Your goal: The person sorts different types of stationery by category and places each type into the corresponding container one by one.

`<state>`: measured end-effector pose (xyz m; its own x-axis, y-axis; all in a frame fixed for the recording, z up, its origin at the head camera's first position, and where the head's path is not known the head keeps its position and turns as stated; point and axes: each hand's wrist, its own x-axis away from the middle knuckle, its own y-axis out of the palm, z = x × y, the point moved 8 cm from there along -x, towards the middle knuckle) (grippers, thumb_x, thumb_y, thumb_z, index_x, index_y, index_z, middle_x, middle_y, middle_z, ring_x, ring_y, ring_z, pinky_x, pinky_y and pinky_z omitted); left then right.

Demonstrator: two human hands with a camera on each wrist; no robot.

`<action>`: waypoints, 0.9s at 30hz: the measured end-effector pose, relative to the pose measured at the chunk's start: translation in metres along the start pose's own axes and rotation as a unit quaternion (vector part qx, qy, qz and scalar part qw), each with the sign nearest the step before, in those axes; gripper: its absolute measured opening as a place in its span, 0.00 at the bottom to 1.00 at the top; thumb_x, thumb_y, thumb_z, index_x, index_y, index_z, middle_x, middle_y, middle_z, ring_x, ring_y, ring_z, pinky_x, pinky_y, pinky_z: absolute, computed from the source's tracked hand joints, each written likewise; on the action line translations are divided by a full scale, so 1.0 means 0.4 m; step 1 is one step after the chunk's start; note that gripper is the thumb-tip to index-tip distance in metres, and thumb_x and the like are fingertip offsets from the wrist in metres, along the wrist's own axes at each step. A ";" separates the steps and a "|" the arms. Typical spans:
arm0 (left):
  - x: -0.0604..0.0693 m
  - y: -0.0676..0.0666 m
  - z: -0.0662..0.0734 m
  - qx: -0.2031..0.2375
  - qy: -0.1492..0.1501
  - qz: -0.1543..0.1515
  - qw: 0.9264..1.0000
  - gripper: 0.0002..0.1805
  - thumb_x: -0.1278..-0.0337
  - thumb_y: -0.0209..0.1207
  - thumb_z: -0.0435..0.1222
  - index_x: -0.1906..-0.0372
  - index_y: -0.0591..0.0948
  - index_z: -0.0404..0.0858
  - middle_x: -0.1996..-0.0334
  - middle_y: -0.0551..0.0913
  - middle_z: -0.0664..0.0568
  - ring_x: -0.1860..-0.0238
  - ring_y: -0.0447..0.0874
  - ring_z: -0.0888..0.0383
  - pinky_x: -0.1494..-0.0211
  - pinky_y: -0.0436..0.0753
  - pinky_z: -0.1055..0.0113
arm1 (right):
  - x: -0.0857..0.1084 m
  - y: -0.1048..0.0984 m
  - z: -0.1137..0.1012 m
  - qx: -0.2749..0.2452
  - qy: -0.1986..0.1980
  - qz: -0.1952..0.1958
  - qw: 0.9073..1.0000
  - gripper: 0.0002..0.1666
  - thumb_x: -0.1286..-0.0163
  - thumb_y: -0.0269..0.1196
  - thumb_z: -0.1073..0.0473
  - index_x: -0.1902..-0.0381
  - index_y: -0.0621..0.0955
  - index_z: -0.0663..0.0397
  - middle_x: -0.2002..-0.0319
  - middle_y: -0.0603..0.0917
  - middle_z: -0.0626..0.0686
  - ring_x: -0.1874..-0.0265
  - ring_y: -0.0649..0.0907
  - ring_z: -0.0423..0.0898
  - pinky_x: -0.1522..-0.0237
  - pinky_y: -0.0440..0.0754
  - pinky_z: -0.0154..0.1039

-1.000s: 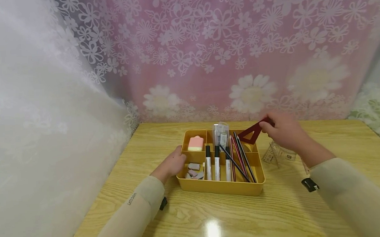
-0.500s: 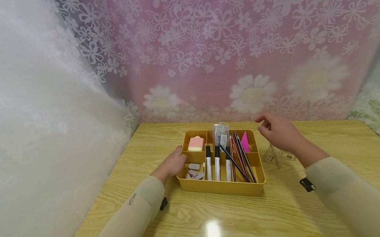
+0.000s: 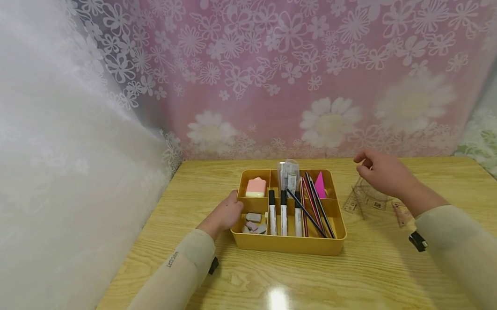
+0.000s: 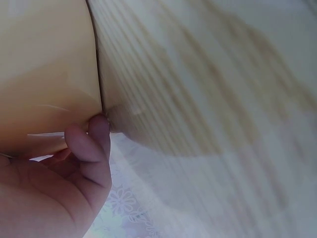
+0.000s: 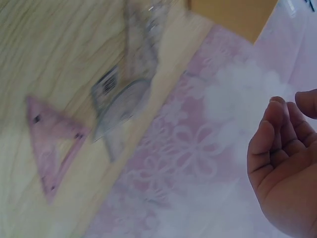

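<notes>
A yellow divided desk organizer [image 3: 289, 246] stands on the table. My left hand [image 3: 227, 212] grips its left wall; in the left wrist view, the fingers [image 4: 89, 148] bend against the organizer's edge. A bright pink set square [image 3: 320, 186] stands upright in the back right compartment. To the right, my right hand [image 3: 386, 173] hovers above the table, holding nothing, its fingers loosely curled. Below it lie clear rulers [image 3: 352, 201], a clear protractor [image 5: 124, 106] and a pale pink transparent set square [image 5: 42, 131], blurred in the right wrist view.
Inside the organizer are several markers [image 3: 284, 218], pencils [image 3: 325, 212], small erasers [image 3: 253, 217], a pink-and-cream item [image 3: 256, 187] and a clear case [image 3: 289, 174]. A floral curtain [image 3: 253, 80] hangs behind the table.
My right hand has let go of the set square, which now stands in the back right compartment, and has moved right, away from the organizer. The left hand stays put.
</notes>
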<state>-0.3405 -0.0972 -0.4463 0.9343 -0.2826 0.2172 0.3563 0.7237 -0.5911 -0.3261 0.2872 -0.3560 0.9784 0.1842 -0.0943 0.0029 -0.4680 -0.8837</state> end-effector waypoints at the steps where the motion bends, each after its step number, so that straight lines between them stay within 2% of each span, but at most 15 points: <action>1: -0.001 0.000 0.000 0.000 0.000 0.000 1.000 0.31 0.25 0.36 0.40 0.22 0.53 0.35 0.25 0.61 0.40 0.24 0.56 0.44 0.25 0.55 0.44 | 0.001 -0.001 0.014 0.001 0.005 -0.002 1.000 0.21 0.20 0.51 0.53 0.39 0.72 0.62 0.52 0.80 0.65 0.70 0.79 0.50 0.71 0.76 0.47; 8: -0.006 0.001 -0.006 -0.002 -0.001 -0.004 1.000 0.31 0.24 0.36 0.40 0.21 0.53 0.35 0.24 0.60 0.40 0.24 0.56 0.45 0.25 0.55 0.45 | 0.009 0.006 0.113 0.009 0.034 -0.016 0.999 0.22 0.22 0.52 0.53 0.40 0.72 0.66 0.50 0.78 0.71 0.61 0.81 0.60 0.65 0.79 0.54; 15: -0.010 0.003 -0.012 -0.007 -0.006 -0.006 1.000 0.32 0.24 0.35 0.41 0.21 0.51 0.36 0.23 0.59 0.41 0.24 0.55 0.46 0.24 0.55 0.45 | 0.016 0.041 0.189 0.029 0.041 -0.056 0.997 0.31 0.25 0.57 0.54 0.37 0.70 0.77 0.49 0.76 0.77 0.54 0.80 0.69 0.60 0.79 0.60; 22: -0.012 0.001 -0.013 -0.005 -0.013 -0.005 1.000 0.32 0.24 0.36 0.42 0.20 0.51 0.36 0.23 0.58 0.42 0.23 0.54 0.46 0.24 0.54 0.45 | 0.019 0.110 0.232 0.104 0.021 -0.109 0.988 0.33 0.27 0.58 0.56 0.35 0.68 0.80 0.42 0.67 0.84 0.47 0.73 0.78 0.52 0.75 0.69; 25: -0.011 0.001 -0.013 -0.009 -0.015 -0.004 1.000 0.32 0.24 0.35 0.42 0.20 0.51 0.36 0.23 0.58 0.42 0.23 0.54 0.46 0.24 0.54 0.45 | 0.019 0.131 0.231 0.138 0.005 -0.118 0.983 0.31 0.27 0.60 0.57 0.37 0.71 0.79 0.43 0.69 0.82 0.48 0.76 0.76 0.52 0.76 0.67; 27: -0.010 0.001 -0.012 -0.011 -0.014 -0.003 1.000 0.32 0.24 0.35 0.42 0.20 0.51 0.36 0.23 0.58 0.41 0.23 0.54 0.45 0.24 0.55 0.45 | 0.021 0.141 0.225 0.151 -0.001 -0.122 0.981 0.26 0.28 0.60 0.58 0.42 0.75 0.76 0.48 0.75 0.75 0.55 0.81 0.69 0.57 0.79 0.62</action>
<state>-0.3441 -0.0988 -0.4510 0.9320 -0.2697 0.2421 0.3623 0.7078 -0.6064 -0.3365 0.3400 -0.4478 0.9555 0.2614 0.1367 0.1759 -0.1327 -0.9754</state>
